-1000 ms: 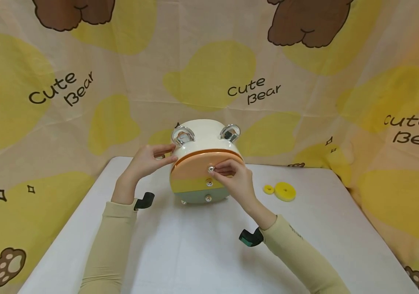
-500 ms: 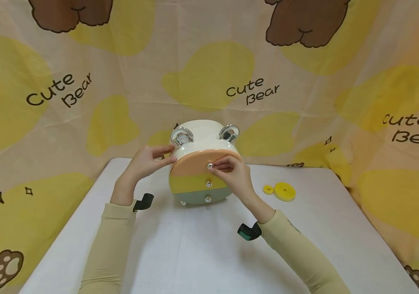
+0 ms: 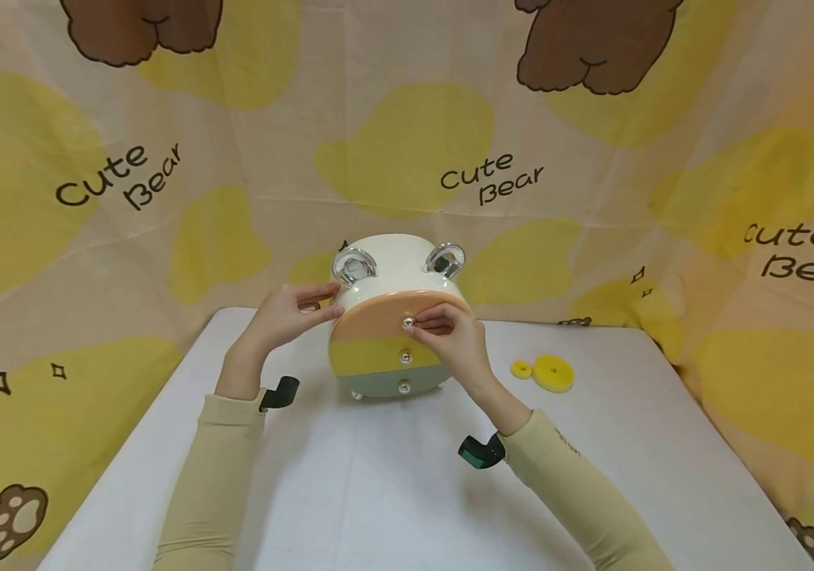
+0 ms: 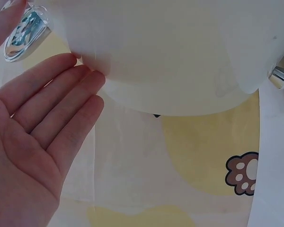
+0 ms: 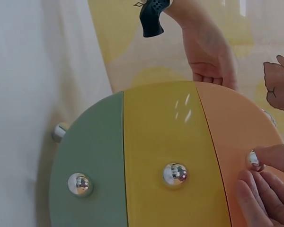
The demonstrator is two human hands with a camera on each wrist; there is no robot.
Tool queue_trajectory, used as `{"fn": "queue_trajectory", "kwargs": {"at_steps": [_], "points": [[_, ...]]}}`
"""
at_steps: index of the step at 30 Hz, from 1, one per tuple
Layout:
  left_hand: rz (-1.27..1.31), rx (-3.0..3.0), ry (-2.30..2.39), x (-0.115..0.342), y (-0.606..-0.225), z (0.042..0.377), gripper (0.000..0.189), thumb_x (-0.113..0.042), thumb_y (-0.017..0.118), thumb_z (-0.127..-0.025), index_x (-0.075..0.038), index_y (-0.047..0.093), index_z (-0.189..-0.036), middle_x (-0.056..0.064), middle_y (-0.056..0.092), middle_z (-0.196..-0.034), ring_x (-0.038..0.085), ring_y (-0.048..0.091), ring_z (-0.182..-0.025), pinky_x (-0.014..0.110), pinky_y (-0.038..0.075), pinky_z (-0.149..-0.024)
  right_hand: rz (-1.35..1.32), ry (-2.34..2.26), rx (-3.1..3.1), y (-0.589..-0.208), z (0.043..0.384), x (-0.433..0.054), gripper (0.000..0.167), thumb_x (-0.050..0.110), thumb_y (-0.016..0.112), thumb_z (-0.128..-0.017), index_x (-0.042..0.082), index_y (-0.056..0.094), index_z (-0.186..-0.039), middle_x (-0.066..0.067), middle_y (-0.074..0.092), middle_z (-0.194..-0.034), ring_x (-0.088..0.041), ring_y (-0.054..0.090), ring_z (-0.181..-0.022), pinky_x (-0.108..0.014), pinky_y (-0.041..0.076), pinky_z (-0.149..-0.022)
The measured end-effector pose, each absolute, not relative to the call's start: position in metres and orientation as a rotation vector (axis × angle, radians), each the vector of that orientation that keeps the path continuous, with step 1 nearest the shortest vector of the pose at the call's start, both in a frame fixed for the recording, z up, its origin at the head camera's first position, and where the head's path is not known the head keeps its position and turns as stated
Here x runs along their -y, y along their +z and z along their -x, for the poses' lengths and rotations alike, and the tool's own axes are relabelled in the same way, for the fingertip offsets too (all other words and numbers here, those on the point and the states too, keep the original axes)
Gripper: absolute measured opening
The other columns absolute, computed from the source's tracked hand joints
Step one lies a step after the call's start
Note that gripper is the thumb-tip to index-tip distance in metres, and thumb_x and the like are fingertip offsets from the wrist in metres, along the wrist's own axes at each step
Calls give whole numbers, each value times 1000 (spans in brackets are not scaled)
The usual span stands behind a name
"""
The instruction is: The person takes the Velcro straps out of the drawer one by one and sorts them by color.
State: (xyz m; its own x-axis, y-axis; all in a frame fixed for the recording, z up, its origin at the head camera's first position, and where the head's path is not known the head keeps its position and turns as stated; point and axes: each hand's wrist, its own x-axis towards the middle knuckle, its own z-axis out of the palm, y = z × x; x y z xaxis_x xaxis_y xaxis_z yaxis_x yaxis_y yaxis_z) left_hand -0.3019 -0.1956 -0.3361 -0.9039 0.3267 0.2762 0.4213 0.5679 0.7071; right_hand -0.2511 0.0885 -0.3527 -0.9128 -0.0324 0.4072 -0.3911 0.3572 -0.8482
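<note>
A small round-fronted drawer cabinet (image 3: 392, 258) with a white body and silver ears (image 3: 445, 260) stands at the back middle of the table. Its front has an orange drawer (image 3: 374, 316), a yellow drawer (image 5: 151, 142) and a green drawer (image 5: 97, 137), each with a round silver knob. My right hand (image 3: 458, 342) pinches the orange drawer's knob (image 5: 252, 158) between thumb and fingers. All three drawer fronts sit level with each other. With fairly straight fingers, my left hand (image 4: 42, 113) rests against the cabinet's left side, thumb near the front edge.
Right of the cabinet lie a large yellow disc (image 3: 553, 373) and a smaller yellow ring (image 3: 521, 369), side by side on the white table (image 3: 378, 484). Behind rises a patterned cloth (image 3: 407, 143) with bear prints.
The orange drawer has gone in: the dark gap along its top edge has closed. My right hand moved slightly up and inward with the knob; my left hand stayed in place.
</note>
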Motion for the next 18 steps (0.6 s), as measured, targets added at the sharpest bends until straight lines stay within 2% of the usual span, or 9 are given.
{"fn": "queue_trajectory", "kwargs": {"at_steps": [5, 9, 12, 16, 18], "points": [[640, 2663, -1252, 194, -336, 301, 57, -47, 72, -80, -18, 62, -128, 4, 61, -130, 29, 62, -113, 45, 50, -96, -412, 1567, 2221, -361, 249, -91, 25, 25, 80, -76, 9, 70, -93, -4, 71, -91, -15, 69, -83, -21, 57, -75], [636, 2663, -1255, 194, -335, 300, 57, -48, 72, -80, -18, 62, -128, 4, 61, -130, 29, 62, -113, 45, 49, -96, -405, 1589, 2151, -370, 246, -94, 29, 22, 79, -77, 4, 69, -98, -11, 72, -94, -22, 69, -87, -29, 58, -76], [634, 2677, -1248, 195, -335, 299, 58, -49, 71, -80, -19, 61, -129, 3, 60, -131, 29, 61, -114, 45, 50, -96, -369, 1602, 2158, -377, 244, -97, 29, 20, 79, -77, 4, 68, -99, -11, 72, -95, -22, 69, -88, -26, 58, -75], [629, 2686, -1231, 195, -335, 299, 58, -50, 70, -81, -20, 61, -129, 3, 60, -131, 28, 61, -114, 44, 50, -96, -351, 1636, 2205, -372, 231, -95, 27, 14, 77, -80, -1, 67, -100, -15, 71, -97, -25, 69, -90, -21, 57, -74], [632, 2682, -1237, 195, -335, 299, 58, -49, 71, -81, -19, 61, -129, 3, 60, -131, 28, 61, -114, 44, 50, -96, -354, 1653, 2218, -371, 224, -93, 28, 10, 76, -80, -5, 66, -101, -20, 70, -98, -29, 68, -91, -22, 57, -76]]}}
